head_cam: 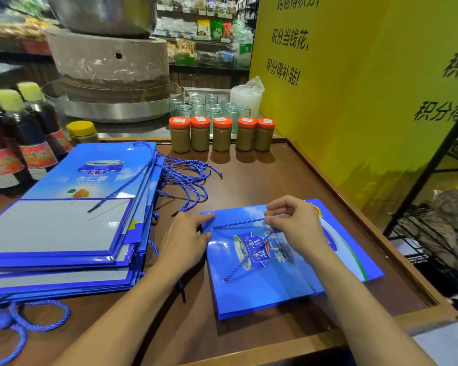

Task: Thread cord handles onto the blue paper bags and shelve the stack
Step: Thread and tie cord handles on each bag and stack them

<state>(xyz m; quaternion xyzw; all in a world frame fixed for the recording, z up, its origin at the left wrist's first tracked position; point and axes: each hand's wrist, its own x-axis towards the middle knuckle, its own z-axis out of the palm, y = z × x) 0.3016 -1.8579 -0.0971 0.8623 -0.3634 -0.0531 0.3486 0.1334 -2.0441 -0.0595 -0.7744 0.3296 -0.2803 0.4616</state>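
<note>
1. A blue paper bag lies flat on the worktop, right of centre, printed face up.
2. The right hand pinches a blue cord between thumb and forefinger. The cord runs to two holes along the bag's left edge.
3. The left hand, fingers nearly straight, presses on the bag's left corner and holds nothing.
4. The stack of bags sits at the left, with loose cords just beside it.

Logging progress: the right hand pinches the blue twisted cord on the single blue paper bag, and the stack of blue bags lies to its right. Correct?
No. In the head view the stack of blue bags lies left of the single blue paper bag; the rest holds.
</note>
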